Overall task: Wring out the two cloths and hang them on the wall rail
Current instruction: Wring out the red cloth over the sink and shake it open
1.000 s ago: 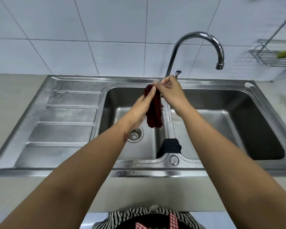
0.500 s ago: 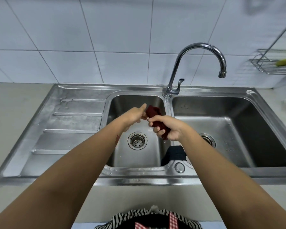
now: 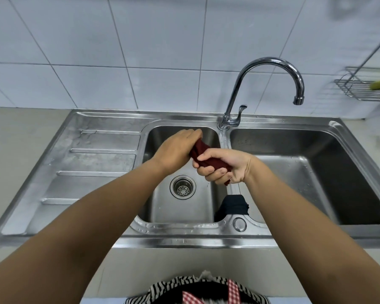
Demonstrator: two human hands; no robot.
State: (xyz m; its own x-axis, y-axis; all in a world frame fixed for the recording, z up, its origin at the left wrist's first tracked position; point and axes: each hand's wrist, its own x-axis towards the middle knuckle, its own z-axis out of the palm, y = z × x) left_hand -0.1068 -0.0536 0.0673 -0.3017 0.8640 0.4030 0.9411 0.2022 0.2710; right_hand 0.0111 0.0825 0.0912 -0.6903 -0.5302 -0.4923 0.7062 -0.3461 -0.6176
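Red cloth (image 3: 203, 155), dangling a second ago, is now bunched between both fists, left hand (image 3: 176, 150) and right hand (image 3: 223, 166) clenched round it: wringing begun (dark cloth (image 3: 234, 205) waits at 6 o'clock).

White glossy wall tiles (image 3: 158, 36) with thin grey grout lines fill the upper half of the frame. Below them a pale beige countertop (image 3: 20, 137) runs across the middle, with a steel sink (image 3: 233, 238) set into it. The sink has a ribbed draining board (image 3: 92, 163) at left, a small basin with a round drain strainer (image 3: 182, 186) at centre, and a larger basin (image 3: 316, 176) at right. A curved chrome tap (image 3: 270, 62) rises behind the divider. At the upper right edge hangs a wire rack (image 3: 358, 88). Soft light reflects off the steel.
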